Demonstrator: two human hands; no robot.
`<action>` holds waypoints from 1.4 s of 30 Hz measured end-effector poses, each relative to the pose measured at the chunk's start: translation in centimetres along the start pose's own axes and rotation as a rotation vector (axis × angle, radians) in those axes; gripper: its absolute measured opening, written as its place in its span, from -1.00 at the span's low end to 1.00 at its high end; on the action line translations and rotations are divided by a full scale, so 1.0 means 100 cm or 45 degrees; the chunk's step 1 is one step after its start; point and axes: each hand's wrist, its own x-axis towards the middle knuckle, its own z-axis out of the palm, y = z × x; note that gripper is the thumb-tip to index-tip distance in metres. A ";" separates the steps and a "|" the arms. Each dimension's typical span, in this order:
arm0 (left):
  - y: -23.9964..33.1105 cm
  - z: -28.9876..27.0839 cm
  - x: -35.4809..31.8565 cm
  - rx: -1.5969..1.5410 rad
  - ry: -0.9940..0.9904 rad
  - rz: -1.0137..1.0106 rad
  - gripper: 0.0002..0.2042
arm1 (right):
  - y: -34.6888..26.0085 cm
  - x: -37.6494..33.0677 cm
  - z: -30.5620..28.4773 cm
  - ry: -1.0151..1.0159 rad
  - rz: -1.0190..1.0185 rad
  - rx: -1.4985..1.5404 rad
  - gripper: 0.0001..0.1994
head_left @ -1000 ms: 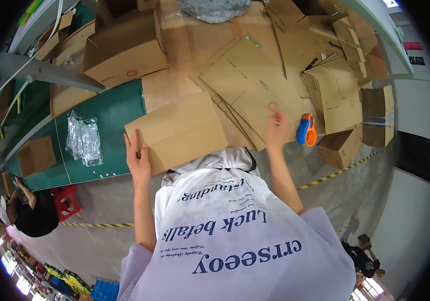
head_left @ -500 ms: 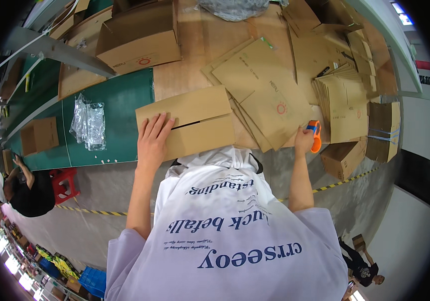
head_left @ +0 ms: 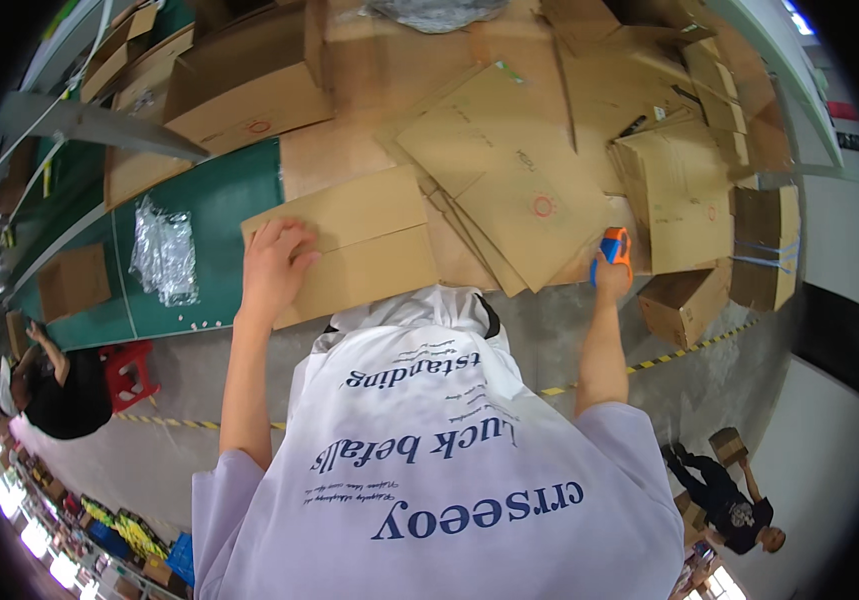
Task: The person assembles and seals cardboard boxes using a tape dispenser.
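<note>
A brown cardboard box (head_left: 374,262) lies at the table's front edge before me, its two top flaps meeting along a thin seam. Over its left end my left hand (head_left: 275,268) rests with bent fingers, gripping the box where the flaps come together. My right hand (head_left: 610,277) is closed around an orange and blue tape dispenser (head_left: 616,245), held at the front edge well to the right of the box. Flat folded cartons (head_left: 509,170) lie fanned out between the box and the dispenser.
Clear plastic bags (head_left: 163,255) lie on the green mat at left, near a small carton (head_left: 74,280). A large open carton (head_left: 249,85) stands behind. More flat cartons (head_left: 684,190) are stacked at right. Other people (head_left: 739,515) are at lower right and far left.
The dark gap between the box's flaps has closed. My left hand's fingers have gone from spread to bent. The dispenser has turned upright in my right hand, and the view has shifted slightly.
</note>
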 end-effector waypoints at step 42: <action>-0.068 0.016 -0.037 -0.455 0.303 0.194 -0.19 | -0.312 -0.294 -0.090 -2.663 -1.418 0.482 -0.75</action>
